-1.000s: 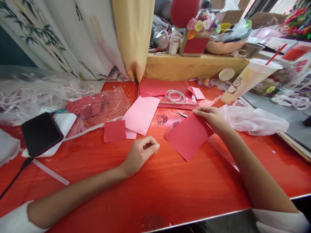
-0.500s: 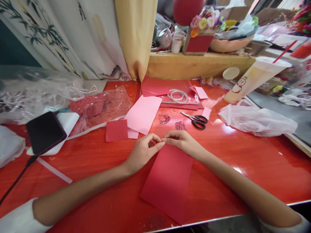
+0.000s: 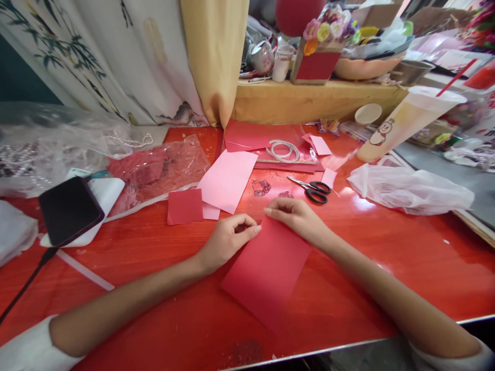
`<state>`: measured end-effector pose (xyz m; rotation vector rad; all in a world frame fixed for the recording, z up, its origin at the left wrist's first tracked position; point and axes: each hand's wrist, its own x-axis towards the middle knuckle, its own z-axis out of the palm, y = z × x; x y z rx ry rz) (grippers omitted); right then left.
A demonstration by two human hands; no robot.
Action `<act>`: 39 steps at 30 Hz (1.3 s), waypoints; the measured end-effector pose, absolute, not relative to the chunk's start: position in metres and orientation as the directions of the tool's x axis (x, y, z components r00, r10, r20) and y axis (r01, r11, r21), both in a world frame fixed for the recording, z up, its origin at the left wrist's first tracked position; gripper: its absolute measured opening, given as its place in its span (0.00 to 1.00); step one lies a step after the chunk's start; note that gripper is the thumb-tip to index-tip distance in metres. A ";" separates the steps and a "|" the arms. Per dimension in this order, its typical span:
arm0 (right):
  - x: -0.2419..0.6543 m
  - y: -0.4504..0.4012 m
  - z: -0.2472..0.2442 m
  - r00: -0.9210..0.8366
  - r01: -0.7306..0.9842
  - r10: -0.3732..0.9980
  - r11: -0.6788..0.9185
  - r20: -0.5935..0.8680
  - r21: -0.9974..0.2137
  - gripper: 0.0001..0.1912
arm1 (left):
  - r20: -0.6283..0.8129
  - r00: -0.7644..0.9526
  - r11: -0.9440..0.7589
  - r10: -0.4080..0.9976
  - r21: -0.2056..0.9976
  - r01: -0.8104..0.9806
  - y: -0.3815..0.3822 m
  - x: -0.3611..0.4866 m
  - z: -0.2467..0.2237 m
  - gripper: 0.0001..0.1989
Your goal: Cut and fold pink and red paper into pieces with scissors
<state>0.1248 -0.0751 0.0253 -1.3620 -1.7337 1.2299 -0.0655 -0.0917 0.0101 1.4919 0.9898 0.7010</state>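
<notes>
A red sheet of paper (image 3: 266, 273) slants over the red table, its upper corner between my hands. My left hand (image 3: 232, 239) is closed in a pinch at the sheet's upper left edge. Just right of it, my right hand (image 3: 296, 216) pinches the top corner, fingers curled together. Beyond my hands lie black-handled scissors (image 3: 311, 189), partly open, and patches of red glitter (image 3: 262, 188). A small red square (image 3: 185, 206) and a large pink sheet (image 3: 228, 180) rest behind my left hand.
At the left, a phone (image 3: 70, 211) with a cable lies near plastic bags. A tilted drink cup (image 3: 402, 126) and a white plastic bag (image 3: 410, 189) are at the right. Behind sit red sheets with a coiled white cord (image 3: 284, 151).
My right hand has moved slightly up and right, apart from my left hand. The red sheet's lower end has shifted up and looks blurred.
</notes>
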 end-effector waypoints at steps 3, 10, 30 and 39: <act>0.139 -0.064 0.028 -0.161 0.380 0.985 -0.002 -0.068 -0.925 0.13 | -0.126 0.467 0.043 0.875 0.982 0.185 -0.092 -0.065 0.011 0.12; 0.164 -0.046 0.026 -0.080 0.422 0.997 0.044 0.011 -0.905 0.14 | -0.113 0.487 0.012 0.866 0.979 0.206 -0.093 -0.066 0.011 0.11; 0.169 -0.048 0.034 -0.188 0.295 0.952 -0.178 -0.239 -0.939 0.11 | 0.052 0.396 -0.115 0.917 0.984 0.137 -0.095 -0.067 0.013 0.13; 0.116 -0.080 0.028 -0.473 0.333 0.874 0.059 -0.112 -0.941 0.12 | 0.065 0.490 -0.247 0.869 0.915 0.317 -0.092 -0.065 0.010 0.11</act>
